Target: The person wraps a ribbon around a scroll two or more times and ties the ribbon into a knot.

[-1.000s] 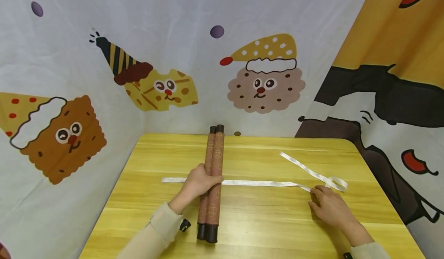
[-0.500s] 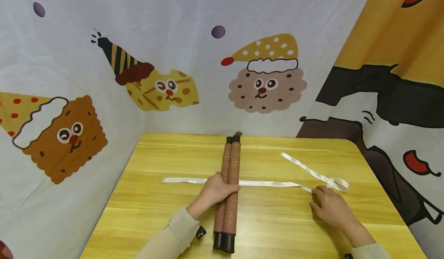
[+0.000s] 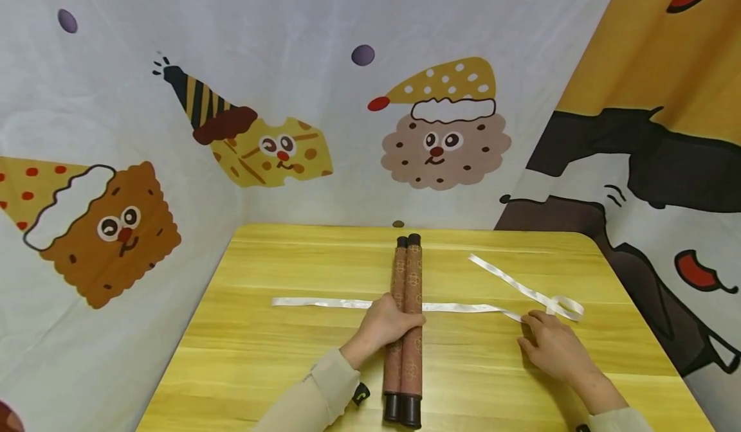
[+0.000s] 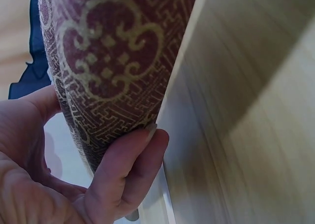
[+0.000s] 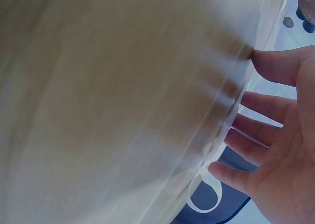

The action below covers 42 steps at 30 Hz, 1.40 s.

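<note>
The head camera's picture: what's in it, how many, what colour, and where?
table: one, yellow, lower half
ribbon: apparently one, white, across the table, looped at right
patterned rolls: two, brown with black ends, crossing the ribbon
backdrop: one, mostly white, behind the table
cartoon foods: three, brown, yellow, pinkish, backdrop
printed dots: several, purple, red, backdrop
large print: one, black-and-white, right
small objects: two, black, near bottom edge
sleeves: two, cream, bottom edge
left hand: one, gripping the patterned rolls
right hand: one, touching the ribbon
</note>
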Each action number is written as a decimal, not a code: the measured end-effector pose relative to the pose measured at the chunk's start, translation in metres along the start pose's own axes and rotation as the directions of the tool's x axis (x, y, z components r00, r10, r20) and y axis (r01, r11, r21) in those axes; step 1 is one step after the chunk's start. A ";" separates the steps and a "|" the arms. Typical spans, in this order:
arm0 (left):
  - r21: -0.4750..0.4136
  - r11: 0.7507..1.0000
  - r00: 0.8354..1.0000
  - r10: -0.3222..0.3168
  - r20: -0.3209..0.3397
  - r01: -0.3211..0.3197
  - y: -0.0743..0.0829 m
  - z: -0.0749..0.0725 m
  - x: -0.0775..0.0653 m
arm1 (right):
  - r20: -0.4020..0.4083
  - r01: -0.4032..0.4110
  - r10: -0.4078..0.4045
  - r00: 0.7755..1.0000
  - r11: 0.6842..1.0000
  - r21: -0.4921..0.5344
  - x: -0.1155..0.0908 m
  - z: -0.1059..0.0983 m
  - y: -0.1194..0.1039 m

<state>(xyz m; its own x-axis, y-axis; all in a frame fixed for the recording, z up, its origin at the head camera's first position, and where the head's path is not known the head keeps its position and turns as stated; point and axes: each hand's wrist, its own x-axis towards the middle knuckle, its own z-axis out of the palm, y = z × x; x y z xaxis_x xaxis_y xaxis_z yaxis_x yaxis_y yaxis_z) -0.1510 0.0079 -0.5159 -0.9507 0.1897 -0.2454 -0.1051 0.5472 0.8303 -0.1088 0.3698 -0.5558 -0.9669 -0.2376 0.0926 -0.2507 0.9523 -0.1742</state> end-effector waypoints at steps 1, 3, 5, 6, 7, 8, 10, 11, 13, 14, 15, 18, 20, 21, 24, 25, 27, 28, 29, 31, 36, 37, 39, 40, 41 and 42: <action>0.002 1.000 1.000 -0.005 0.000 0.005 -0.001 0.002 0.001 | -0.001 0.001 -0.001 1.000 1.000 0.002 0.000 0.000 0.000; 0.001 1.000 1.000 -0.010 -0.001 0.010 -0.001 0.005 0.002 | -0.005 0.005 -0.005 1.000 1.000 0.004 0.000 0.000 0.000; -0.004 1.000 1.000 -0.016 -0.002 0.016 -0.001 0.009 0.003 | -0.009 0.010 -0.009 1.000 1.000 0.006 0.000 0.000 0.000; -0.006 1.000 1.000 -0.016 -0.005 0.016 0.000 0.010 0.003 | -0.010 0.010 -0.010 1.000 1.000 0.005 0.000 0.000 0.000; 0.000 1.000 1.000 -0.017 -0.010 0.017 0.000 0.012 0.003 | -0.011 0.011 -0.011 1.000 1.000 0.004 0.000 0.000 0.001; 0.007 1.000 1.000 -0.019 -0.018 0.019 0.001 0.013 0.003 | -0.012 0.011 -0.011 1.000 1.000 0.003 0.000 0.001 0.001; 0.041 0.999 0.999 -0.024 -0.036 0.026 0.002 0.015 0.003 | -0.014 0.012 -0.012 1.000 1.000 0.001 0.000 0.001 0.001; 0.063 0.998 0.999 -0.025 -0.045 0.028 0.003 0.016 0.003 | -0.013 0.013 -0.013 1.000 1.000 0.000 0.000 0.001 0.001; 0.105 0.994 0.998 -0.020 -0.060 0.026 0.004 0.018 0.004 | -0.013 0.016 -0.016 1.000 1.000 -0.001 0.000 0.001 0.002; 0.122 0.992 0.998 -0.017 -0.065 0.025 0.005 0.019 0.004 | -0.014 0.018 -0.018 1.000 1.000 -0.001 0.000 0.001 0.002; 0.139 0.990 0.998 -0.011 -0.070 0.021 0.005 0.020 0.004 | -0.016 0.019 -0.019 1.000 1.000 -0.002 0.000 0.001 0.003; 0.162 0.987 0.997 0.006 -0.081 0.008 0.007 0.022 0.005 | -0.019 0.020 -0.020 1.000 1.000 -0.002 -0.001 0.001 0.004; 0.164 0.987 0.996 0.010 -0.087 0.004 0.007 0.024 0.006 | -0.016 0.020 -0.020 1.000 1.000 0.000 -0.001 0.001 0.004; 0.166 0.986 0.996 0.012 -0.090 0.003 0.007 0.025 0.006 | -0.014 0.020 -0.020 1.000 1.000 0.001 -0.001 0.001 0.004; 0.163 0.987 0.996 0.014 -0.090 0.001 0.006 0.028 0.007 | -0.010 0.021 -0.021 1.000 1.000 0.001 -0.001 0.002 0.005; 0.157 0.988 0.996 0.019 -0.089 -0.005 0.006 0.029 0.008 | -0.011 0.022 -0.022 1.000 1.000 0.002 0.000 0.002 0.005; 0.152 0.988 0.996 0.016 -0.086 -0.002 0.006 0.031 0.008 | -0.016 0.025 -0.025 1.000 1.000 -0.001 -0.001 0.002 0.005; 0.146 0.989 0.997 0.012 -0.082 0.000 0.005 0.033 0.009 | -0.018 0.025 -0.025 1.000 1.000 -0.002 -0.001 0.002 0.005; 0.140 0.990 0.997 0.009 -0.077 0.002 0.005 0.034 0.009 | -0.021 0.025 -0.025 0.999 1.000 -0.003 -0.001 0.002 0.005; 0.137 0.991 0.998 0.002 -0.069 0.008 0.005 0.036 0.009 | -0.022 0.026 -0.026 0.999 1.000 -0.001 -0.001 0.002 0.005; 0.159 0.987 0.997 -0.002 -0.076 0.014 0.004 0.040 0.010 | -0.017 0.026 -0.025 1.000 1.000 0.004 0.000 0.001 0.003; 0.166 0.986 0.997 0.000 -0.077 0.013 0.004 0.041 0.010 | -0.018 0.025 -0.025 1.000 1.000 0.004 0.000 0.001 0.003; 0.189 0.982 0.997 0.007 -0.080 0.008 0.003 0.042 0.010 | -0.017 0.027 -0.027 0.999 1.000 0.002 0.000 0.001 0.003; 0.208 0.978 0.996 0.015 -0.083 0.003 0.002 0.043 0.010 | -0.018 0.029 -0.029 0.999 1.000 -0.001 0.000 0.002 0.002; 0.228 0.974 0.996 0.026 -0.085 -0.006 0.002 0.044 0.010 | -0.020 0.030 -0.030 0.999 1.000 -0.003 0.000 0.002 0.002; 0.246 0.969 0.996 0.033 -0.087 -0.010 0.002 0.044 0.010 | -0.023 0.031 -0.031 0.999 1.000 -0.005 -0.001 0.002 0.002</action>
<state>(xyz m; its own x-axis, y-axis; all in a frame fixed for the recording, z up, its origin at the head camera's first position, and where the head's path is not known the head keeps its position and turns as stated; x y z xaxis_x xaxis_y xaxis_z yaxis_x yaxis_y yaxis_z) -0.1480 0.0469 -0.5393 -0.9754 0.1356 -0.1737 -0.0204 0.7293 0.6838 -0.1090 0.3716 -0.5584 -0.9573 -0.2627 0.1206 -0.2803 0.9454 -0.1662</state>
